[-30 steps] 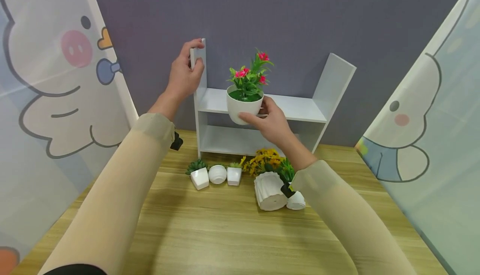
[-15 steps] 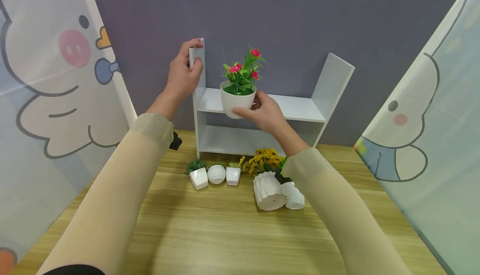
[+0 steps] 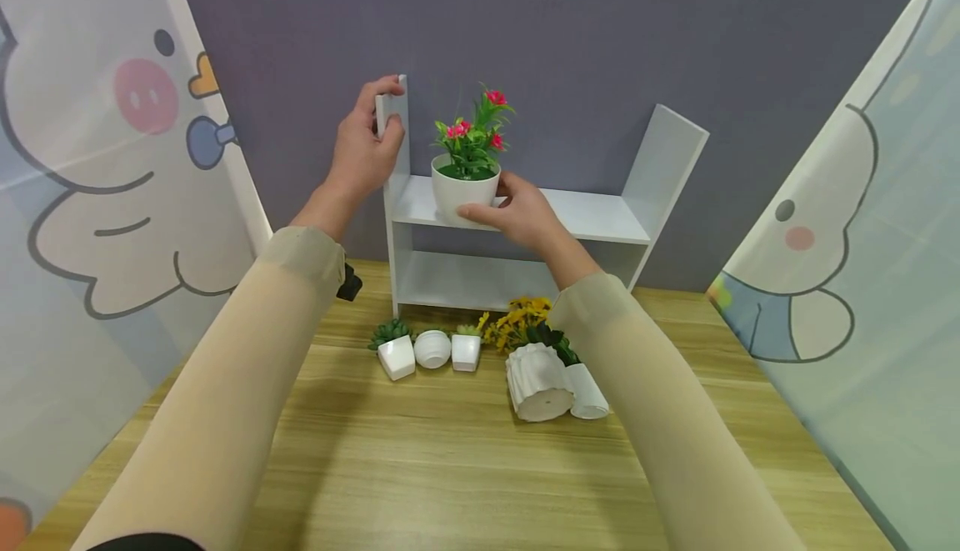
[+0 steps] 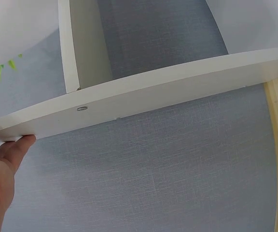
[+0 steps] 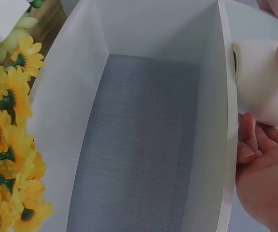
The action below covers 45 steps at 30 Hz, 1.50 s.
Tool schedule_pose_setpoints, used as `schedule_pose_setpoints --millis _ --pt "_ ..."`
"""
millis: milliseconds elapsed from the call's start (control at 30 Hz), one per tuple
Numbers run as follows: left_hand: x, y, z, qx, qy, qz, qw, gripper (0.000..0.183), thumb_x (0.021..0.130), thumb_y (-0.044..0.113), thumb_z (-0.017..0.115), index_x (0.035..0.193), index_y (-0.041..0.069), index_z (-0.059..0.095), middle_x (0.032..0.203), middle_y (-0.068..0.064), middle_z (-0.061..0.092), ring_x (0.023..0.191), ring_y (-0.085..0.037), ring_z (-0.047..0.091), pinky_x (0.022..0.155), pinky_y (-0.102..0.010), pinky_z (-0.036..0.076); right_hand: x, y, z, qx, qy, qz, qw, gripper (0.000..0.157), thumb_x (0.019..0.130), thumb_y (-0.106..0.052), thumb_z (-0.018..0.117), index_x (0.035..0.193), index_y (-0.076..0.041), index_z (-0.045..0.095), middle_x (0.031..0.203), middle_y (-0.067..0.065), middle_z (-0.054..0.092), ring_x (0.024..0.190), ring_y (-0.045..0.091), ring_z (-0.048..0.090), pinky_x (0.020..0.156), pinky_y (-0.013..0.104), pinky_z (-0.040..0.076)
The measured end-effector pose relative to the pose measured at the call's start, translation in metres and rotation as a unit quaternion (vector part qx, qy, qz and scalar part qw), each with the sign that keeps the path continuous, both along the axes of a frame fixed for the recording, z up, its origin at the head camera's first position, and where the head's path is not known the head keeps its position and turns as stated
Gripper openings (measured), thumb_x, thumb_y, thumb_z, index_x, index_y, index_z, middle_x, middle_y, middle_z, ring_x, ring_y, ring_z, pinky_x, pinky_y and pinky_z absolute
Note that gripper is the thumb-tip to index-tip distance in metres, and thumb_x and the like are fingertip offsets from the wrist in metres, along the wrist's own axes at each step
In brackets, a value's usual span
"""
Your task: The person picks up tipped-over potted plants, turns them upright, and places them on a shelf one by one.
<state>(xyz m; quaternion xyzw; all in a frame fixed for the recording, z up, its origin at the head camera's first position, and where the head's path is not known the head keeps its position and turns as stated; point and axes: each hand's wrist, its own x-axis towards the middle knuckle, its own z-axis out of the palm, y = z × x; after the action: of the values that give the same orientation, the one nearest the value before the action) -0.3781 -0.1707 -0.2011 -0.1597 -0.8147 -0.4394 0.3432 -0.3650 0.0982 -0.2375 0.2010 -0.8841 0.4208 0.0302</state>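
Note:
My right hand (image 3: 527,216) holds a potted plant with pink flowers and green leaves in a round white pot (image 3: 463,191), thumb across the front. In the head view the pot overlaps the upper board (image 3: 585,209) of a white shelf, toward its left end. The right wrist view shows the white pot (image 5: 262,82) close to that board's edge, with my fingers (image 5: 249,137) beside it. My left hand (image 3: 365,149) grips the upper end of the shelf's left side panel (image 3: 397,155), thumb on the inner face. In the left wrist view, fingers (image 4: 20,147) press the panel's outer face.
In front of the shelf several small white pots with plants lie tipped on the wooden table (image 3: 450,468). A larger fluted white pot (image 3: 538,384) with yellow flowers (image 3: 521,318) lies toward the right. Behind the shelf stands a grey wall (image 3: 562,26).
My right hand has carried the pink-flowered plant left and farther back, to the upper board's left part. The left hand keeps its grip on the side panel.

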Motion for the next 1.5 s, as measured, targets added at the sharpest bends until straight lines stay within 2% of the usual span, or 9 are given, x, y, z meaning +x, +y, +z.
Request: schedule_pose_setpoints --millis 133,467,633,833,1033,1133,1333,1500 --pt "0.000 0.000 0.000 0.003 -0.002 -0.001 1.0000 0.040 0.113 0.020 0.044 0.152 0.024 0.053 0.173 0.022 0.042 0.089 -0.020 0.055 0.078 -0.026 0.043 -0.006 -0.004 0.001 -0.005 -0.003 0.006 1.000 0.079 0.091 -0.059 0.085 0.151 -0.016 0.058 0.148 0.006 0.065 0.129 0.026 0.062 0.106 0.052 0.056" --pt "0.000 0.001 0.000 0.008 0.009 -0.005 0.9999 0.040 0.112 0.019 0.044 0.151 0.021 0.054 0.172 0.020 0.044 0.083 -0.019 0.053 0.075 -0.026 0.042 -0.018 -0.004 0.000 -0.026 -0.027 0.027 0.999 0.079 0.092 -0.054 0.085 0.158 -0.021 0.055 0.156 0.005 0.061 0.132 0.026 0.063 0.105 0.052 0.058" --pt "0.001 0.001 0.000 0.003 0.004 -0.002 1.0000 0.040 0.113 0.020 0.044 0.152 0.023 0.054 0.172 0.020 0.044 0.079 -0.017 0.051 0.074 -0.027 0.041 -0.022 -0.006 -0.002 -0.037 -0.030 0.028 0.998 0.081 0.093 -0.053 0.085 0.161 -0.023 0.053 0.159 0.004 0.059 0.143 0.026 0.057 0.110 0.054 0.056" --pt "0.001 0.002 0.001 0.004 0.009 -0.009 0.9999 0.040 0.112 0.019 0.044 0.151 0.021 0.054 0.172 0.018 0.044 0.082 -0.017 0.053 0.073 -0.027 0.042 -0.022 -0.009 -0.005 -0.050 -0.021 0.012 0.998 0.086 0.092 -0.055 0.085 0.163 -0.022 0.051 0.160 0.006 0.059 0.147 0.027 0.054 0.113 0.053 0.054" --pt "0.003 0.001 -0.001 0.006 0.002 -0.008 0.9999 0.041 0.113 0.021 0.043 0.152 0.023 0.053 0.173 0.019 0.043 0.083 -0.017 0.053 0.074 -0.027 0.042 -0.021 -0.013 -0.007 -0.057 -0.031 0.000 0.998 0.090 0.090 -0.057 0.086 0.164 -0.021 0.050 0.161 0.006 0.058 0.147 0.028 0.053 0.115 0.053 0.053" --pt "0.003 0.001 -0.001 0.004 0.006 -0.009 0.9999 0.040 0.113 0.020 0.044 0.152 0.022 0.054 0.173 0.018 0.043 0.081 -0.015 0.052 0.073 -0.027 0.042 -0.020 -0.012 -0.006 -0.062 -0.042 0.000 0.997 0.091 0.090 -0.055 0.087 0.166 -0.022 0.047 0.164 0.005 0.056 0.149 0.028 0.052 0.116 0.054 0.052" --pt "0.001 0.002 -0.001 -0.005 0.011 -0.007 0.9999 0.041 0.113 0.020 0.043 0.152 0.023 0.054 0.172 0.019 0.044 0.066 -0.009 0.043 0.066 -0.027 0.039 -0.020 -0.006 -0.004 -0.075 -0.060 0.016 0.995 0.086 0.094 -0.044 0.085 0.167 -0.021 0.045 0.165 0.005 0.054 0.148 0.029 0.054 0.114 0.061 0.051" --pt "0.003 0.002 -0.001 0.001 0.005 -0.006 1.0000 0.041 0.112 0.020 0.043 0.152 0.024 0.054 0.172 0.020 0.044 0.066 -0.010 0.044 0.067 -0.027 0.040 -0.023 -0.008 -0.007 -0.071 -0.038 0.016 0.997 0.086 0.093 -0.042 0.086 0.165 -0.016 0.047 0.163 0.009 0.057 0.147 0.029 0.054 0.116 0.055 0.052"
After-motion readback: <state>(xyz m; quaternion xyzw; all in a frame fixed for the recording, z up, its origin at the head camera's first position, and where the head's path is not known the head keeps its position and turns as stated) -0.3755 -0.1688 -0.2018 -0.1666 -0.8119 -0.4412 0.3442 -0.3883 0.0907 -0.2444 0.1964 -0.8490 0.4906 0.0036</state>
